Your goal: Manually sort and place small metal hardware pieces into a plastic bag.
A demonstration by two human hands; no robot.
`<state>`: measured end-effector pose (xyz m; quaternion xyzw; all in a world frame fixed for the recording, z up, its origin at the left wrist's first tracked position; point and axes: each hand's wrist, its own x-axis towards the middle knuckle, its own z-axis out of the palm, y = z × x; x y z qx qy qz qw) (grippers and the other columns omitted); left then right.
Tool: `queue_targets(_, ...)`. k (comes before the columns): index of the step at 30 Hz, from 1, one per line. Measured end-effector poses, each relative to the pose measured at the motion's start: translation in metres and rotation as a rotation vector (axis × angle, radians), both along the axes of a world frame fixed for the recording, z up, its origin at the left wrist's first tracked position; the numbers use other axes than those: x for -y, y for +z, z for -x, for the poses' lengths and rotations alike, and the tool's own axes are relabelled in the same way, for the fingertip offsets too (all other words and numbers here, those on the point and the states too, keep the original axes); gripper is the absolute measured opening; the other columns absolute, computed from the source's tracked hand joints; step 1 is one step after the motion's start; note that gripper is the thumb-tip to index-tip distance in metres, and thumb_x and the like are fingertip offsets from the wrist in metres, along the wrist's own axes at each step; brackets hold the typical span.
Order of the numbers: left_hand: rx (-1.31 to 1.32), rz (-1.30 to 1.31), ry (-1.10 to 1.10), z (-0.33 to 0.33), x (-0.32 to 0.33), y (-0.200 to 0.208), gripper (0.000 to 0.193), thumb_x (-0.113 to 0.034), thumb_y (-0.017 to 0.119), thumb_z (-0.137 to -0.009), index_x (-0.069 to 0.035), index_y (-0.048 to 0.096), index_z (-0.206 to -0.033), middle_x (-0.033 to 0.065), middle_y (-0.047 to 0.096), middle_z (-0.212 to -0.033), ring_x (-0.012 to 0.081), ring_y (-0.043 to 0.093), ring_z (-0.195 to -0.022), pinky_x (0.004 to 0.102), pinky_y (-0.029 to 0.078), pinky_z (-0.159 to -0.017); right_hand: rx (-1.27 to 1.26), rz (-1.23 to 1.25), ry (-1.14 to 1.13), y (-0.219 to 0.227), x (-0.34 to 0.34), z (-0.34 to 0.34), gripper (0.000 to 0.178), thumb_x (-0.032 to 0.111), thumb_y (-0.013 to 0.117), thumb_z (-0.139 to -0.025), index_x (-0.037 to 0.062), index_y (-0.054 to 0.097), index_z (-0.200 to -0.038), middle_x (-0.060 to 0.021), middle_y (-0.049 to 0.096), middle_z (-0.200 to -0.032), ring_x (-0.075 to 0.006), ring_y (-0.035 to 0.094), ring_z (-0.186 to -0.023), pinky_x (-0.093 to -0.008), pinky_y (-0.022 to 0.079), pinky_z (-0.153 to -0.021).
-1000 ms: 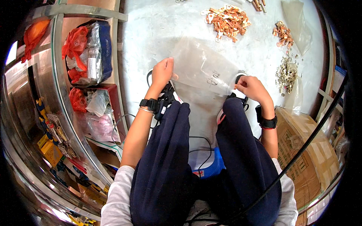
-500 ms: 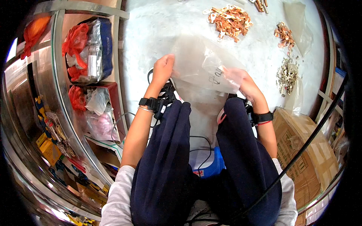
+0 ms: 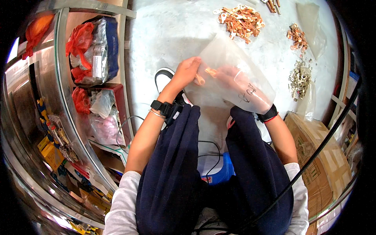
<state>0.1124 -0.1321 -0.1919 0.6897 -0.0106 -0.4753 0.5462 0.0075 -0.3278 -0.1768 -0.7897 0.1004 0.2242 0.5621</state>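
A cloudy clear plastic bag [image 3: 248, 70] with dark handwriting hangs between my hands above the floor. My left hand [image 3: 188, 72] is closed, pinching the bag's left edge. A small orange-brown piece [image 3: 200, 80] shows at its fingertips; whether it is a copper lug or my thumb is hard to tell. My right hand [image 3: 231, 76] is inside the bag up to the wrist, seen only through the plastic. A copper piece [image 3: 210, 72], likely a cable lug, shows through the bag just beyond its fingertips. The plastic blurs how those fingers are bent.
A pile of copper lugs [image 3: 243, 22] lies ahead, with a smaller copper pile [image 3: 297, 37] and a silvery metal pile [image 3: 299, 80] to the right. Empty plastic bags [image 3: 313, 29] lie beside these. A cardboard box [image 3: 321, 164] stands right, a metal shelf [image 3: 64, 78] left.
My right hand has gone from holding the bag's right side to being inside it. My left hand has moved right with the bag's edge. Copper now shows near the fingers.
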Motion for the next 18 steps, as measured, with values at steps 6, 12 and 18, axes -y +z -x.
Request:
queue_targets(6,-0.058,0.029,-0.023,0.003,0.0,0.003,0.043,-0.04,0.038,-0.102,-0.002,0.059,-0.103,0.0031,0.064,-0.082,0.0095,0.06,-0.065,0.0236,0.049,-0.057,-0.168,-0.046,-0.087,-0.017,-0.019,0.0,0.032,0.035,0.056,-0.091,0.0057,0.068,-0.098,-0.0027,0.062,-0.073,-0.0117,0.058,-0.066,-0.0295,0.045,-0.061)
queue_targets(12,-0.124,0.024,0.002,0.004,0.002,0.007,0.047,-0.042,0.039,-0.101,0.001,0.059,-0.103,0.0066,0.066,-0.079,0.0116,0.059,-0.058,0.0252,0.05,-0.055,-0.1,0.053,-0.053,-0.007,-0.031,0.0,0.036,0.037,0.056,-0.091,0.0038,0.066,-0.1,-0.0132,0.065,-0.08,-0.023,0.062,-0.071,-0.0356,0.048,-0.066)
queue_targets(18,-0.031,-0.125,-0.096,0.004,0.006,0.012,0.048,-0.044,0.043,-0.099,0.001,0.059,-0.095,0.0078,0.066,-0.072,0.0117,0.057,-0.051,0.0261,0.046,-0.045,-0.045,0.156,0.005,-0.003,-0.04,-0.004,0.035,0.036,0.054,-0.092,0.0056,0.066,-0.104,-0.017,0.066,-0.086,-0.0284,0.064,-0.077,-0.0382,0.049,-0.069)
